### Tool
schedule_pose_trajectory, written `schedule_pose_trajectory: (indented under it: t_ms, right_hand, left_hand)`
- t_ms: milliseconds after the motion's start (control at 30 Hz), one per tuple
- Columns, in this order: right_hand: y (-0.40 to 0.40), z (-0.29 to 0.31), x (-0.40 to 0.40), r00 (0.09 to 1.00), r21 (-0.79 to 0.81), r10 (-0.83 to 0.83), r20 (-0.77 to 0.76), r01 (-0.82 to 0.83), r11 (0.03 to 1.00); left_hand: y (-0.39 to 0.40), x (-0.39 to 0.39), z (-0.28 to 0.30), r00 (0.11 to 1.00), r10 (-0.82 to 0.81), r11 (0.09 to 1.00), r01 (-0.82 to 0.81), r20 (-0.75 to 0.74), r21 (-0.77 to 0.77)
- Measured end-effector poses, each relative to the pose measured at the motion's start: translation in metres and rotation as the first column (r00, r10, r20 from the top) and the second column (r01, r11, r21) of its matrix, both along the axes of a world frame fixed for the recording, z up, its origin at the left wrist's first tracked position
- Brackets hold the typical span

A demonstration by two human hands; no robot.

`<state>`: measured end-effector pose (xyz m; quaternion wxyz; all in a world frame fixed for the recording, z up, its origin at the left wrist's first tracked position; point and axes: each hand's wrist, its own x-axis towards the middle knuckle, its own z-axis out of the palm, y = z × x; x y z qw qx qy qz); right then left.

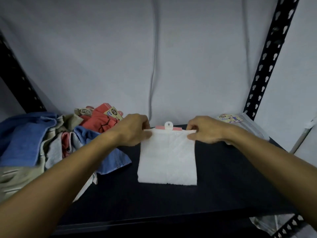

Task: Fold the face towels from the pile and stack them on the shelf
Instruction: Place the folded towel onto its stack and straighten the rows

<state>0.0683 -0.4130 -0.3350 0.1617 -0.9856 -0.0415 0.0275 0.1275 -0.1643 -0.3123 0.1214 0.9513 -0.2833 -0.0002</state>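
A white face towel (167, 157) lies folded on the dark shelf (223, 177), its near edge toward me. My left hand (133, 129) pinches its far left corner and my right hand (205, 129) pinches its far right corner. A pink and white plastic hanger tab (169, 127) shows just behind the towel's far edge. The pile of unfolded towels (51, 143), blue, beige, grey and red, sits at the left of the shelf. A folded pale towel with a paper label (243, 124) rests at the back right.
Black perforated shelf posts rise at the right (269, 57) and the left (17, 79). A grey wall (154, 48) closes the back of the shelf. The shelf's front edge (154, 222) runs below my forearms.
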Motion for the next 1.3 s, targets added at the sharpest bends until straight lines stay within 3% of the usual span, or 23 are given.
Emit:
schedule_pose_trajectory:
  t_ms: [100,167,267,367,533,733,967,1100,1167,1300]
  right_hand:
    - [-0.002,0.033,-0.005,0.964,0.097,-0.078,0.254,0.054,0.994]
    - [0.001,0.038,-0.015,0.904,0.073,-0.106,0.414,0.083,0.994]
    - [0.008,0.009,-0.038,0.784,0.06,-0.108,0.612,0.09,0.994]
    - [0.013,-0.046,-0.069,0.709,0.004,-0.057,0.703,0.075,0.997]
    - [0.023,-0.116,-0.125,0.786,-0.059,0.051,0.617,-0.018,0.998]
    - [0.026,-0.127,-0.139,0.832,-0.074,0.117,0.542,-0.091,0.993]
    - [0.018,-0.111,-0.144,0.904,-0.14,0.184,0.385,-0.14,0.98]
    - [0.023,-0.095,-0.121,0.902,0.073,0.021,0.432,-0.058,0.996]
    - [0.036,-0.091,-0.095,0.92,0.079,-0.027,0.391,-0.005,0.997]
    - [0.061,-0.1,-0.051,0.995,-0.068,0.005,0.101,0.002,0.998]
  left_hand:
    - [0.005,-0.001,0.008,0.969,-0.007,0.972,0.064,0.245,-0.227]
    - [0.009,-0.007,0.0,0.92,-0.022,0.93,0.162,0.391,-0.33]
    - [0.015,-0.022,-0.031,0.836,-0.077,0.89,0.303,0.544,-0.34]
    - [0.024,-0.045,-0.074,0.805,-0.179,0.885,0.384,0.566,-0.265]
    - [0.048,-0.083,-0.121,0.789,-0.378,0.872,0.479,0.484,-0.099]
    - [0.064,-0.097,-0.131,0.809,-0.454,0.87,0.494,0.373,-0.014]
    - [0.068,-0.102,-0.127,0.868,-0.419,0.886,0.456,0.268,-0.091]
    - [0.054,-0.08,-0.114,0.951,-0.235,0.912,0.287,0.203,-0.292]
    - [0.03,-0.066,-0.111,0.973,-0.19,0.942,0.219,0.132,-0.255]
    - [-0.012,-0.044,-0.119,0.979,-0.19,0.982,0.19,-0.073,-0.008]
